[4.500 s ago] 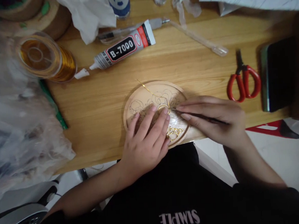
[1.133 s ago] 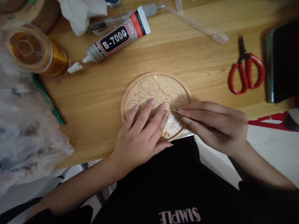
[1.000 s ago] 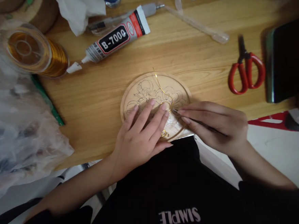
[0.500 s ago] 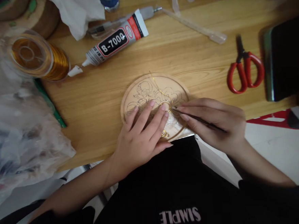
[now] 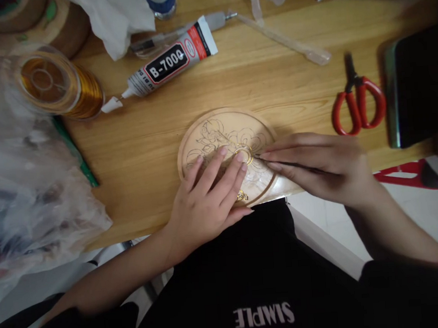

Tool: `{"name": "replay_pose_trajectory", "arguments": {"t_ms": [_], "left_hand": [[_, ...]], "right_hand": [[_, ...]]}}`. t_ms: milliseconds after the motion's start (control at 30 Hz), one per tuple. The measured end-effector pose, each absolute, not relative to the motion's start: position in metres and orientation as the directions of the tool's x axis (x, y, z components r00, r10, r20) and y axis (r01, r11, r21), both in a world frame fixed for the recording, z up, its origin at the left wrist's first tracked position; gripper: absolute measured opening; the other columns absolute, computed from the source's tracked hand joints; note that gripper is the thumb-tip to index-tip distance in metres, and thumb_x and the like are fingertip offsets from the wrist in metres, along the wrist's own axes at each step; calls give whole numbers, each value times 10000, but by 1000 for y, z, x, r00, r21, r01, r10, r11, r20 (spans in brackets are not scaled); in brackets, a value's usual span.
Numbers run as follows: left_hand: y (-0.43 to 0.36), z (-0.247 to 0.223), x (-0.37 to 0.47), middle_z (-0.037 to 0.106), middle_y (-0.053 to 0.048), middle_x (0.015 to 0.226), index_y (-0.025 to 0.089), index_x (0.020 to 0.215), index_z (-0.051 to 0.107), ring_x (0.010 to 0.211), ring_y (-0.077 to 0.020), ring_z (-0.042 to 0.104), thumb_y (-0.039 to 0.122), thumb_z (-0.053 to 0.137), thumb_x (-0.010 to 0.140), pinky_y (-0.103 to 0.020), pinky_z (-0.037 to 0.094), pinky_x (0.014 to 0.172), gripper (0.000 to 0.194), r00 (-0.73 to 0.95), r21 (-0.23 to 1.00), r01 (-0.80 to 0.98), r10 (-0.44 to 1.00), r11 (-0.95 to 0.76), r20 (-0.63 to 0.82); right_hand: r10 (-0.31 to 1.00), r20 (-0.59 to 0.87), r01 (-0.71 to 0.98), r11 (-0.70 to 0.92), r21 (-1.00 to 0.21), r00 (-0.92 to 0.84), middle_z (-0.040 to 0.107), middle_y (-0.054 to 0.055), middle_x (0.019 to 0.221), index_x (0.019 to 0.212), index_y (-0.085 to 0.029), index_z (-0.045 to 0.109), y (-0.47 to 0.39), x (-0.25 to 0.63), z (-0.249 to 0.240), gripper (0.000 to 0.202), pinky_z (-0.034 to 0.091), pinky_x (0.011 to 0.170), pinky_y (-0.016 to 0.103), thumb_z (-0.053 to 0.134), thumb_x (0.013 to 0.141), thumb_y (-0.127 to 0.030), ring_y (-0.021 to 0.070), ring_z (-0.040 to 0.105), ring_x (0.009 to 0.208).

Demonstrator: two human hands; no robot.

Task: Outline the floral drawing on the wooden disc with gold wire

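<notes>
Gold wire [image 5: 233,143] lies across the round board [image 5: 181,154], which rests at the near edge of the bench [image 5: 139,154]. Its free end, raised past the board's far rim half a second ago, now slants over the drawn pattern. The right hand [image 5: 326,169] has turned outward, and its thin dark tool [image 5: 297,166], possibly tweezers, sits flatter. Judged from this, the wire is being bent around the gold ring [image 5: 252,157].

Right grip: fingers and thumb clamped on the tool. Left hand [image 5: 205,212]: fingers spread, pressing on the board, tips overlapping the ring.

Not verifiable: whether the tool's tip pinches the wire; the pattern beneath the left hand; where the free end finishes. The gold piece [image 5: 242,196] near the thumb is partly covered.
</notes>
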State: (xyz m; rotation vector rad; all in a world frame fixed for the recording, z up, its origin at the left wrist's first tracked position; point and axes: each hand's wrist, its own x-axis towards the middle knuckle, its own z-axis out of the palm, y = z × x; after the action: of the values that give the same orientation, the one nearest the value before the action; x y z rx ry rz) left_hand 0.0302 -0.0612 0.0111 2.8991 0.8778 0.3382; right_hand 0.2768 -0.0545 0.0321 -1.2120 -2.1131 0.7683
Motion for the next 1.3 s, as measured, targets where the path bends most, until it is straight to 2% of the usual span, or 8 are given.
{"name": "replay_pose_trajectory", "arguments": {"t_ms": [100, 200, 400, 600, 733, 900, 1167, 1300], "left_hand": [[-61, 11, 30, 568, -98, 1449, 61, 1357, 580, 1317, -364, 548, 509, 388, 1034, -491, 414, 1060, 585, 810, 154, 534, 555, -832, 190], [-61, 11, 30, 581, -117, 1435, 64, 1359, 583, 1330, -361, 538, 516, 412, 1024, -486, 408, 1076, 588, 807, 170, 535, 560, -828, 186], [-62, 10, 29, 587, -138, 1428, 64, 1379, 567, 1344, -356, 528, 521, 448, 1010, -482, 382, 1116, 600, 802, 202, 532, 566, -822, 193], [-62, 10, 29, 572, -107, 1446, 69, 1381, 561, 1343, -351, 529, 507, 407, 1028, -484, 400, 1093, 583, 804, 175, 539, 565, -824, 186], [-62, 11, 30, 581, -115, 1436, 74, 1373, 570, 1345, -344, 530, 506, 418, 1024, -475, 394, 1105, 576, 802, 177, 542, 568, -822, 184], [-62, 10, 30, 587, -130, 1430, 67, 1376, 570, 1342, -352, 530, 516, 454, 1009, -482, 392, 1104, 591, 803, 195, 534, 566, -823, 188], [-61, 11, 31, 577, -86, 1439, 65, 1354, 585, 1295, -357, 565, 504, 398, 1032, -492, 419, 1052, 576, 803, 162, 538, 561, -827, 201], [-61, 11, 31, 581, -83, 1434, 74, 1350, 592, 1293, -355, 566, 509, 390, 1033, -487, 422, 1047, 574, 801, 160, 541, 564, -826, 203]], "right_hand": [[859, 186, 526, 449, -722, -478, 778, 32, 1031, 1083, -246, 734, -46, 283, 33, 206, 641, 788, 265, 676, 894, -186, 146, 753, 926], [830, 192, 478, 472, -741, -523, 777, 53, 990, 1094, -213, 725, -40, 285, 34, 210, 632, 776, 252, 680, 893, -179, 138, 749, 918], [862, 177, 496, 429, -755, -476, 782, 19, 985, 1086, -250, 737, -41, 283, 34, 220, 633, 757, 261, 687, 885, -177, 140, 753, 890], [869, 223, 498, 444, -745, -441, 785, 40, 1004, 1075, -217, 740, -44, 278, 32, 221, 624, 775, 249, 702, 868, -151, 135, 752, 897], [875, 198, 512, 427, -746, -441, 784, 18, 1013, 1084, -249, 744, -43, 279, 32, 220, 630, 772, 261, 685, 884, -178, 143, 755, 899], [859, 171, 493, 428, -758, -483, 784, 13, 997, 1092, -254, 742, -38, 283, 35, 226, 634, 767, 250, 678, 890, -174, 139, 756, 896], [807, 163, 474, 482, -737, -568, 791, 26, 987, 1055, -240, 746, -26, 287, 39, 175, 648, 787, 270, 681, 897, -203, 165, 763, 938], [815, 133, 486, 458, -744, -565, 789, 1, 994, 1073, -291, 740, -25, 286, 40, 202, 649, 770, 283, 681, 898, -208, 159, 761, 928]]}}
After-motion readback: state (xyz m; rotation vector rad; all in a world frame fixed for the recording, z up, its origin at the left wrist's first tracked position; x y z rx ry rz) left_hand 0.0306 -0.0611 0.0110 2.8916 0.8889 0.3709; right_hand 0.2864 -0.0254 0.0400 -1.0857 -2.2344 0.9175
